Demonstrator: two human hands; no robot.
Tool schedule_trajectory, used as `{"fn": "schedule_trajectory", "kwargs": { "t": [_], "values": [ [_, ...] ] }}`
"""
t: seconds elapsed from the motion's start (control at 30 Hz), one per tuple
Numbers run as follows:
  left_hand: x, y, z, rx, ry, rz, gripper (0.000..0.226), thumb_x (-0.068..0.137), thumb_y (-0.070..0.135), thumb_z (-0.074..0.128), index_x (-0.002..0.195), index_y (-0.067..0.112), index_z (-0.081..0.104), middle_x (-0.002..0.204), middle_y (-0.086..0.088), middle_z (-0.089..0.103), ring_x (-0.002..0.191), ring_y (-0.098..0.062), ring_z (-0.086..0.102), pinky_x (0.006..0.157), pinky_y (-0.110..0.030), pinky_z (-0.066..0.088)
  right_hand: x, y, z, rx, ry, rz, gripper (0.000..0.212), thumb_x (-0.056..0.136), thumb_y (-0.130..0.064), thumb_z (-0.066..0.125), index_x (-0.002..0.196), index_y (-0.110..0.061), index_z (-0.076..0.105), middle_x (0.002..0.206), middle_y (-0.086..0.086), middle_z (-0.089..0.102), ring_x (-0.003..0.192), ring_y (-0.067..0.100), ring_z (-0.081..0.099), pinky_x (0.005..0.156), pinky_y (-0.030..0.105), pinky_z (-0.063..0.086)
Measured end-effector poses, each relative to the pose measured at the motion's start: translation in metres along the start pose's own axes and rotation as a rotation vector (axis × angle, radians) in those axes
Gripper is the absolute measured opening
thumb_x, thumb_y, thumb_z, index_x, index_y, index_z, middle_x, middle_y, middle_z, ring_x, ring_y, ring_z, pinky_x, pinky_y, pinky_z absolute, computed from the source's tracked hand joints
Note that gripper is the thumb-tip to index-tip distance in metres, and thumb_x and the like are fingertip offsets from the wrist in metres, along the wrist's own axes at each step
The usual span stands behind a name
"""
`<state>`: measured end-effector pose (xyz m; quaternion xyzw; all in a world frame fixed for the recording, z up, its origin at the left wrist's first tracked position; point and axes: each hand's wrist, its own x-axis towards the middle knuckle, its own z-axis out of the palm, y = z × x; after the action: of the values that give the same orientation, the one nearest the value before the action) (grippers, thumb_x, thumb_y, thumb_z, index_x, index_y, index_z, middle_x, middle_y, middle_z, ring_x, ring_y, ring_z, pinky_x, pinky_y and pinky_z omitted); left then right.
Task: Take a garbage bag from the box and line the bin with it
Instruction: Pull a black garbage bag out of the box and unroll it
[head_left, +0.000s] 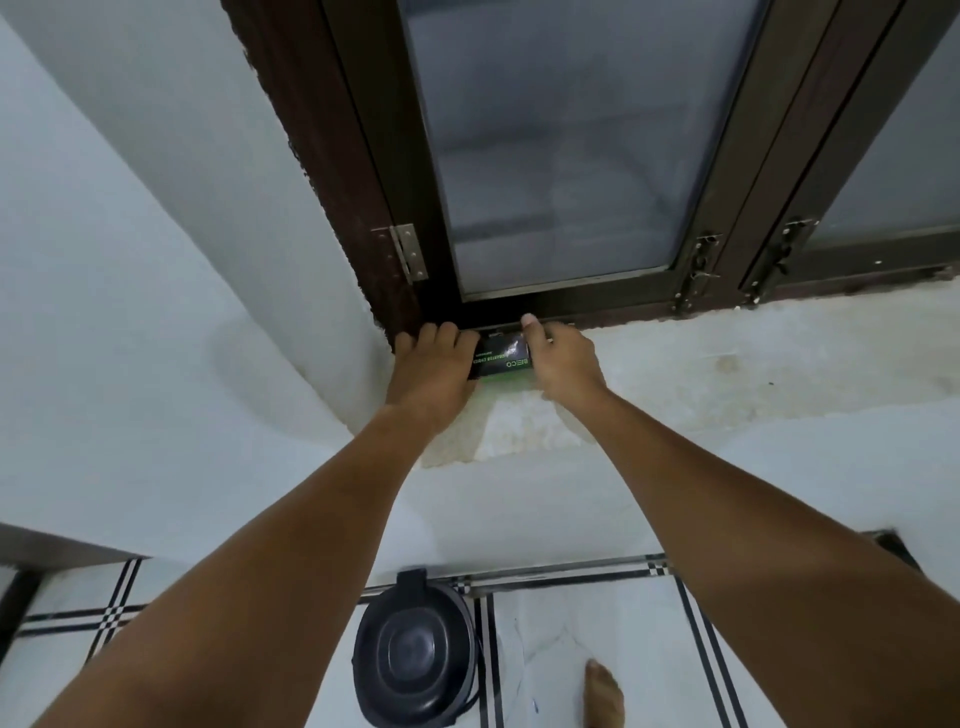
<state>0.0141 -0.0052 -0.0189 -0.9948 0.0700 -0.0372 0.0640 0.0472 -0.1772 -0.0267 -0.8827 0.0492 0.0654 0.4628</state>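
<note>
A small black box with green print, the garbage bag box (501, 357), lies on the window sill against the dark window frame. My left hand (434, 366) grips its left end, fingers curled over the top. My right hand (558, 358) holds the right end, thumb raised against the frame. Both arms reach up and forward. On the floor below stands the black bin (415, 652) with a closed round lid and nothing visible around its rim.
A brown-framed window (566, 156) with frosted glass, a hinge (410, 252) and latches (701, 265) fills the top. Stained white wall (675, 441) runs below the sill. White floor tiles with black lines (597, 649) surround the bin. A bare foot (602, 693) stands right of it.
</note>
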Motion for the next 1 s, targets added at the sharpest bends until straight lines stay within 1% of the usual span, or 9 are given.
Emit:
{"fn": "schedule_trajectory", "kwargs": {
  "t": [0.07, 0.13, 0.23, 0.3, 0.47, 0.63, 0.73, 0.9, 1.0],
  "values": [
    [-0.007, 0.001, -0.007, -0.021, 0.068, 0.02, 0.052, 0.091, 0.04, 0.07, 0.136, 0.021, 0.05, 0.127, -0.007, 0.055, 0.116, -0.029, 0.05, 0.097, -0.044, 0.039, -0.007, -0.007, -0.009, 0.162, -0.085, 0.136, 0.049, 0.103, -0.062, 0.037, 0.105, -0.018, 0.059, 0.092, 0.0, 0.064, 0.078, 0.028, 0.073, 0.065, 0.039, 0.062],
    [-0.011, 0.002, -0.016, -0.047, 0.101, 0.027, 0.054, 0.087, 0.037, 0.075, 0.132, 0.02, 0.051, 0.125, -0.008, 0.055, 0.114, -0.029, 0.049, 0.097, -0.043, 0.041, -0.011, -0.013, -0.016, 0.356, -0.174, 0.239, 0.04, 0.104, -0.053, 0.045, 0.107, -0.016, 0.061, 0.095, 0.005, 0.069, 0.07, 0.024, 0.071, 0.058, 0.033, 0.059],
    [-0.018, 0.002, -0.028, -0.104, 0.098, 0.047, 0.06, 0.08, 0.03, 0.078, 0.131, 0.018, 0.049, 0.128, -0.01, 0.051, 0.113, -0.03, 0.05, 0.094, -0.045, 0.048, -0.016, -0.018, -0.025, 0.55, -0.21, 0.251, 0.023, 0.101, -0.028, 0.052, 0.109, -0.011, 0.065, 0.105, 0.015, 0.069, 0.084, 0.023, 0.07, 0.069, 0.036, 0.062],
    [-0.021, 0.003, -0.034, -0.16, 0.061, 0.04, 0.063, 0.081, 0.027, 0.077, 0.133, 0.017, 0.044, 0.126, -0.01, 0.054, 0.107, -0.031, 0.057, 0.084, -0.047, 0.055, -0.019, -0.022, -0.03, 0.609, -0.203, 0.223, 0.021, 0.099, -0.019, 0.053, 0.111, -0.006, 0.065, 0.109, 0.016, 0.067, 0.093, 0.024, 0.069, 0.065, 0.033, 0.06],
    [-0.022, 0.004, -0.047, -0.108, -0.007, 0.027, 0.101, 0.081, 0.028, 0.076, 0.161, 0.021, 0.013, 0.119, -0.01, 0.063, 0.104, -0.032, 0.062, 0.079, -0.042, 0.052, -0.028, -0.027, -0.04, 0.626, -0.233, 0.178, 0.022, 0.103, -0.009, 0.051, 0.12, -0.007, 0.065, 0.121, 0.019, 0.063, 0.102, 0.029, 0.069, 0.074, 0.038, 0.064],
    [-0.015, 0.004, -0.061, -0.008, -0.046, 0.03, 0.071, 0.08, 0.021, 0.073, 0.143, 0.018, 0.041, 0.127, -0.008, 0.059, 0.114, -0.03, 0.055, 0.085, -0.044, 0.05, -0.034, -0.024, -0.043, 0.694, -0.246, 0.207, 0.011, 0.104, -0.005, 0.045, 0.107, -0.007, 0.056, 0.128, 0.026, 0.057, 0.108, 0.038, 0.067, 0.069, 0.041, 0.066],
    [-0.01, 0.0, -0.069, -0.044, -0.073, 0.003, 0.072, 0.08, 0.022, 0.073, 0.144, 0.019, 0.04, 0.129, -0.009, 0.055, 0.117, -0.03, 0.053, 0.084, -0.043, 0.051, -0.034, -0.022, -0.045, 0.826, -0.203, 0.244, 0.008, 0.103, -0.006, 0.041, 0.107, -0.006, 0.048, 0.129, 0.026, 0.056, 0.104, 0.037, 0.07, 0.069, 0.041, 0.066],
    [-0.003, 0.008, -0.087, 0.074, 0.011, 0.085, 0.062, 0.084, 0.019, 0.071, 0.142, 0.023, 0.049, 0.128, -0.009, 0.051, 0.119, -0.031, 0.05, 0.08, -0.044, 0.053, -0.031, -0.021, -0.047, 0.972, -0.198, 0.324, 0.035, 0.104, -0.028, 0.057, 0.13, -0.008, 0.047, 0.124, 0.014, 0.057, 0.099, 0.033, 0.07, 0.074, 0.044, 0.065],
    [0.006, 0.011, -0.112, 0.285, -0.01, 0.184, 0.056, 0.088, 0.029, 0.073, 0.139, 0.022, 0.052, 0.129, -0.01, 0.053, 0.122, -0.031, 0.049, 0.089, -0.046, 0.05, -0.031, -0.016, -0.045, 0.991, -0.222, 0.378, 0.038, 0.103, -0.036, 0.058, 0.127, -0.008, 0.05, 0.125, 0.016, 0.058, 0.098, 0.033, 0.071, 0.059, 0.036, 0.064]
  ]
}}
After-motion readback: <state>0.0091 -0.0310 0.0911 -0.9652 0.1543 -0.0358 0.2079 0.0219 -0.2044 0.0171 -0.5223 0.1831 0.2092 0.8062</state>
